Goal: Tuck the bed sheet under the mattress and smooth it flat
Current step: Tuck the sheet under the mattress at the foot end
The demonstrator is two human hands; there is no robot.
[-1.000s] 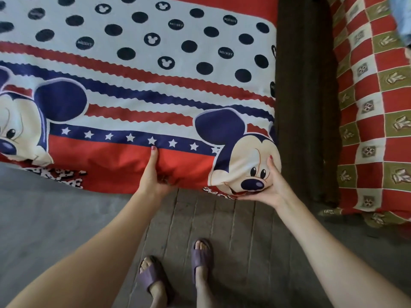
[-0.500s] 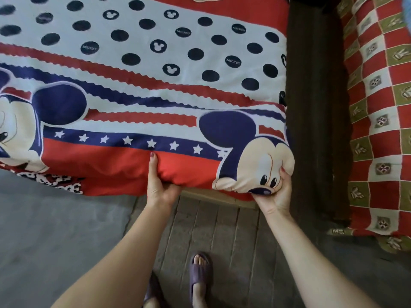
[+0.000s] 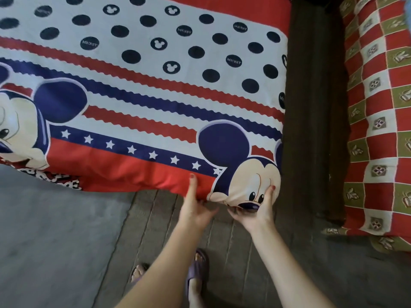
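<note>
At the near right corner of the mattress [image 3: 280, 121], a cartoon-print bed sheet [image 3: 142, 90] is gripped by two bare hands held close together but not touching. The sheet is spread over the top of the mattress, and its red lower border is draped down the near side. The left hand [image 3: 194, 208] is pressed against that border just left of the corner, thumb laid upward on the cloth and fingers curled under the hanging edge. The right hand [image 3: 259, 210] is clamped on the corner itself, where the printed mouse face [image 3: 251, 185] is bunched between thumb and fingers. Further left of the corner, a looser stretch of the sheet's edge with printed lettering is left hanging toward the floor [image 3: 55, 241]. Below the corner, grey floorboards are seen, and a purple slipper [image 3: 198, 266] is worn on the one foot in clear view. To the right of the mattress, beyond a dark brown gap, a red, white and olive checked cloth [image 3: 378, 121] is draped over a second surface.
</note>
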